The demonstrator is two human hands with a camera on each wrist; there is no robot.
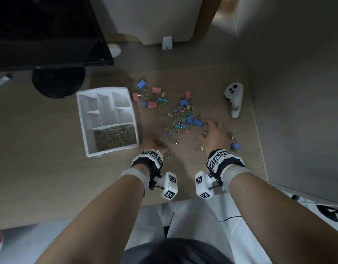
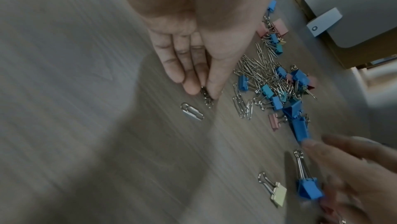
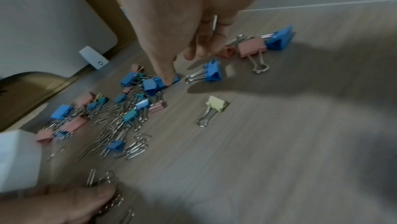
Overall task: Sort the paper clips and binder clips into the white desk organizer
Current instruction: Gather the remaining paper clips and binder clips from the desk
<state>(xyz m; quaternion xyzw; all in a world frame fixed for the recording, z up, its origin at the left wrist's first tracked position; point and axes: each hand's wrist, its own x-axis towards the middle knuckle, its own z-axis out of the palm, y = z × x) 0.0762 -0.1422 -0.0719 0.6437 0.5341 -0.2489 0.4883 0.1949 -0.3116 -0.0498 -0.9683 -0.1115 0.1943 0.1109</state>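
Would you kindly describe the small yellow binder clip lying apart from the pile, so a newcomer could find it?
Start at the white desk organizer, then look right to the bare desk between the two wrists. The yellow binder clip lies there just left of the right hand, alone, pale yellow, and smaller than the nearby blue clip.

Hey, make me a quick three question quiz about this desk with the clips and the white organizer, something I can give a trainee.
1. True or false: the white desk organizer already has paper clips in its nearest compartment.
2. What does the left hand pinch? A) a blue binder clip B) paper clips C) a pen
3. Fill in: the right hand presses a fingertip on a ____ binder clip.

Key
1. True; the other compartments look empty.
2. B; a small bunch of paper clips sits in its grip.
3. Blue.
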